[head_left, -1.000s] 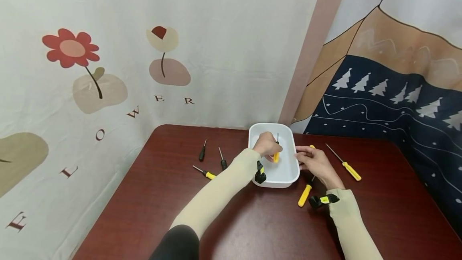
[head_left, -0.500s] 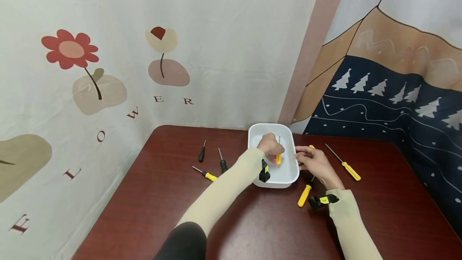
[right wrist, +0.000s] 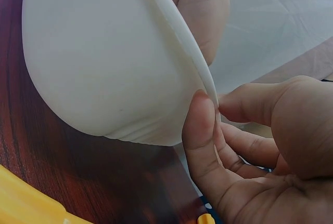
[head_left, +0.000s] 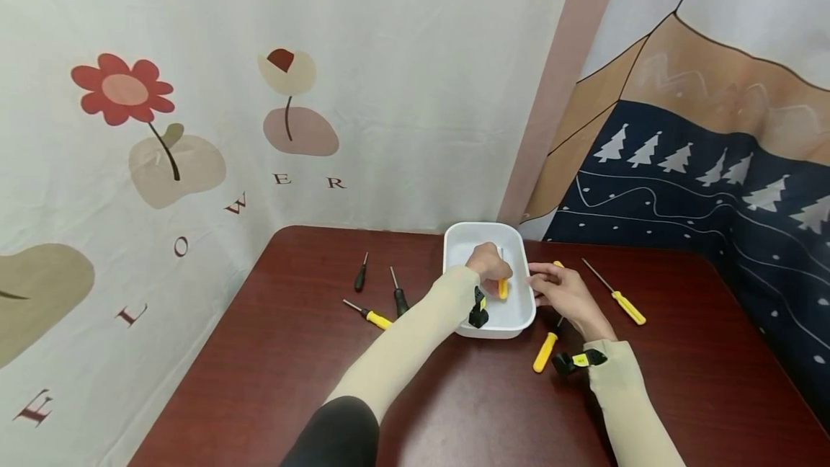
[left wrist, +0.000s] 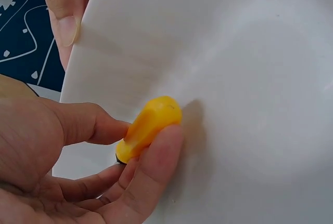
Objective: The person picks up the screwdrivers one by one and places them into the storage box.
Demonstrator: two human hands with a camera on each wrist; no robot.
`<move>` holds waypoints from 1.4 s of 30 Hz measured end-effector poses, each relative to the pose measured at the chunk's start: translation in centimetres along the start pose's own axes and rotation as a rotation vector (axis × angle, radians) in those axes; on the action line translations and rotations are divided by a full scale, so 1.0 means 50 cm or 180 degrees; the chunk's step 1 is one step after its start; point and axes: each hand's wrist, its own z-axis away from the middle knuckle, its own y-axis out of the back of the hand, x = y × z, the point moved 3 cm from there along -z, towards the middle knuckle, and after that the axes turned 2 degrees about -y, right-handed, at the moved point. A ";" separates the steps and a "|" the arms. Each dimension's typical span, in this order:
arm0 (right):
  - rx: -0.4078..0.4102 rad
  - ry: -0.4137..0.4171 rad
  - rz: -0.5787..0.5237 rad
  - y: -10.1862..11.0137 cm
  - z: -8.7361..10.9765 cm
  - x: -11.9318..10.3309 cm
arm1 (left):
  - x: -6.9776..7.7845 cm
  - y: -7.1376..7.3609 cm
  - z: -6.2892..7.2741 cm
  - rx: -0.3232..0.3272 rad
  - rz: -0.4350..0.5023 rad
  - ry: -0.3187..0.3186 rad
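Observation:
Inside the white tray [head_left: 457, 236], my left hand [head_left: 488, 262] pinches a yellow-handled screwdriver [left wrist: 152, 122] by its handle, close over the tray's floor. In the left wrist view the thumb and fingers [left wrist: 166, 143] press the handle from both sides, and most of the shaft is hidden. My right hand [head_left: 565, 295] pinches the tray's right rim between thumb and fingers, clearly seen in the right wrist view [right wrist: 244, 141]. Just below that hand lies another yellow screwdriver [head_left: 545, 353], its tip end partly covered by the hand.
Left of the tray lie a small black screwdriver [head_left: 360, 276], a larger black one [head_left: 400, 301] and a yellow-and-black one [head_left: 377, 320], partly near my left sleeve. A long yellow screwdriver [head_left: 627, 307] lies to the right. Another yellow handle [head_left: 558, 264] shows behind my right hand. Curtains stand behind the table [head_left: 259, 352].
My left hand has shifted slightly right and down inside the tray with the yellow screwdriver. My right hand stays at the rim.

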 end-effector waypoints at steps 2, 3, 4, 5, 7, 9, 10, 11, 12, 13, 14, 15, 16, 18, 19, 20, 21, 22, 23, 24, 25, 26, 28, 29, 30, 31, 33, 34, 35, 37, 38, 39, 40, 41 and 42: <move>0.0005 0.0007 -0.0002 -0.001 0.000 0.000 | 0.000 -0.002 -0.002 -0.0001 0.0007 0.0007; 0.0007 0.0012 -0.0004 -0.001 0.000 0.000 | 0.000 -0.003 -0.003 -0.0005 0.0002 0.0007; 0.0008 0.0015 -0.0003 -0.001 0.000 0.000 | 0.000 -0.005 -0.005 -0.0009 -0.0006 0.0008; 0.0010 0.0018 -0.0009 -0.001 0.000 0.000 | 0.000 -0.006 -0.007 -0.0015 -0.0013 0.0004; 0.0010 0.0030 -0.0019 -0.001 0.000 -0.001 | 0.002 -0.010 -0.010 -0.0033 -0.0028 -0.0007; 0.0003 0.0041 -0.0027 -0.001 0.001 0.000 | 0.003 -0.014 -0.013 -0.0053 -0.0063 -0.0015; 0.0004 0.0040 -0.0030 -0.001 0.001 0.000 | 0.004 -0.016 -0.013 -0.0066 -0.0070 -0.0019; 0.0010 0.0033 -0.0039 -0.001 0.000 0.001 | 0.004 -0.017 -0.014 -0.0086 -0.0097 -0.0025; 0.0014 0.0028 -0.0038 -0.001 0.000 0.002 | 0.005 -0.019 -0.014 -0.0102 -0.0120 -0.0028; 0.0020 0.0019 -0.0043 -0.002 -0.001 0.003 | 0.006 -0.021 -0.014 -0.0124 -0.0136 -0.0034; 0.0018 0.0032 -0.0033 -0.002 -0.001 0.004 | 0.007 -0.022 -0.014 -0.0146 -0.0153 -0.0042; 0.0025 0.0022 -0.0036 -0.002 -0.002 0.005 | 0.008 -0.023 -0.013 -0.0171 -0.0169 -0.0053; 0.0030 0.0015 -0.0037 -0.002 -0.003 0.006 | 0.009 -0.024 -0.013 -0.0189 -0.0174 -0.0063; 0.0025 0.0009 -0.0036 -0.003 -0.004 0.007 | 0.011 -0.025 -0.011 -0.0219 -0.0187 -0.0068; 0.0021 0.0008 -0.0036 -0.002 -0.005 0.007 | 0.012 -0.025 -0.011 -0.0233 -0.0199 -0.0076; 0.0017 0.0008 -0.0033 -0.002 -0.005 0.007 | 0.012 -0.025 -0.011 -0.0242 -0.0211 -0.0076; 0.0023 -0.0009 -0.0040 -0.002 -0.005 0.008 | 0.012 -0.025 -0.010 -0.0246 -0.0218 -0.0076; 0.0021 -0.0003 -0.0039 -0.001 -0.005 0.007 | 0.012 -0.025 -0.010 -0.0250 -0.0217 -0.0073; 0.0020 0.0005 -0.0035 -0.001 -0.005 0.006 | 0.012 -0.025 -0.010 -0.0253 -0.0210 -0.0065; 0.0021 0.0013 -0.0030 -0.001 -0.005 0.006 | 0.012 -0.025 -0.010 -0.0260 -0.0209 -0.0069; 0.0023 0.0022 -0.0024 -0.001 -0.005 0.005 | 0.013 -0.025 -0.010 -0.0259 -0.0206 -0.0063; 0.0024 0.0028 -0.0017 -0.001 -0.005 0.005 | 0.013 -0.025 -0.011 -0.0259 -0.0202 -0.0059; 0.0031 0.0023 -0.0021 -0.001 -0.005 0.005 | 0.013 -0.025 -0.011 -0.0264 -0.0198 -0.0059; 0.0032 0.0018 -0.0020 -0.001 -0.005 0.005 | 0.013 -0.025 -0.011 -0.0263 -0.0189 -0.0058; 0.0032 0.0012 -0.0025 -0.002 -0.005 0.005 | 0.013 -0.025 -0.010 -0.0266 -0.0177 -0.0055; 0.0022 0.0031 -0.0016 -0.002 -0.005 0.005 | 0.013 -0.026 -0.009 -0.0268 -0.0151 -0.0045; 0.0023 0.0018 -0.0029 -0.002 -0.005 0.006 | 0.013 -0.026 -0.008 -0.0270 -0.0103 -0.0020; 0.0026 0.0014 -0.0038 -0.002 -0.005 0.006 | 0.013 -0.026 -0.007 -0.0272 -0.0076 -0.0011; 0.0024 0.0016 -0.0037 -0.002 -0.005 0.006 | 0.013 -0.026 -0.006 -0.0271 -0.0054 -0.0002; 0.0020 0.0024 -0.0029 -0.001 -0.005 0.005 | 0.013 -0.026 -0.003 -0.0274 -0.0024 0.0007; 0.0028 0.0005 -0.0039 -0.001 -0.005 0.005 | 0.013 -0.026 -0.003 -0.0272 -0.0028 0.0006; 0.0028 0.0011 -0.0032 0.000 -0.005 0.004 | 0.013 -0.026 -0.002 -0.0270 -0.0033 0.0008; 0.0028 0.0015 -0.0028 0.000 -0.005 0.004 | 0.013 -0.026 -0.001 -0.0271 -0.0028 -0.0004; 0.0025 0.0021 -0.0017 0.001 -0.005 0.004 | 0.013 -0.026 0.000 -0.0271 -0.0026 -0.0010; 0.0027 0.0024 -0.0015 0.001 -0.005 0.004 | 0.013 -0.025 0.000 -0.0269 -0.0031 -0.0016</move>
